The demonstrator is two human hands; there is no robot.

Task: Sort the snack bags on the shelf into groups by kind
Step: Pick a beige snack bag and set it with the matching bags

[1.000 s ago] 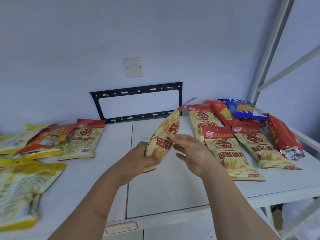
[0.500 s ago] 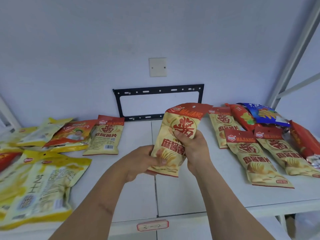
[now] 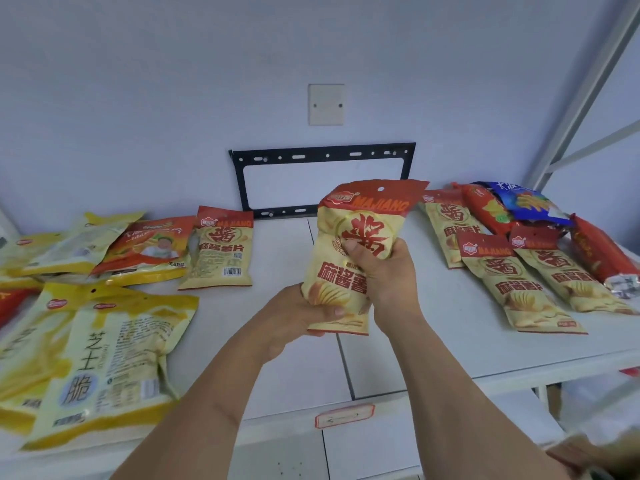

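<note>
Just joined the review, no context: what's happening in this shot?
A person is sorting snack bags on a white shelf. Both hands hold one Majiang chip bag upright above the shelf: the left hand grips its bottom, the right hand its middle. Three matching bags lie at the right beside red bags and a blue bag. One more Majiang bag lies at the left next to yellow bags, so the sorting is not finished.

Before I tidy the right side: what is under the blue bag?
The blue bag lies on a red bag and overlaps the top of a Majiang bag. Whatever else is beneath it is covered.
</note>
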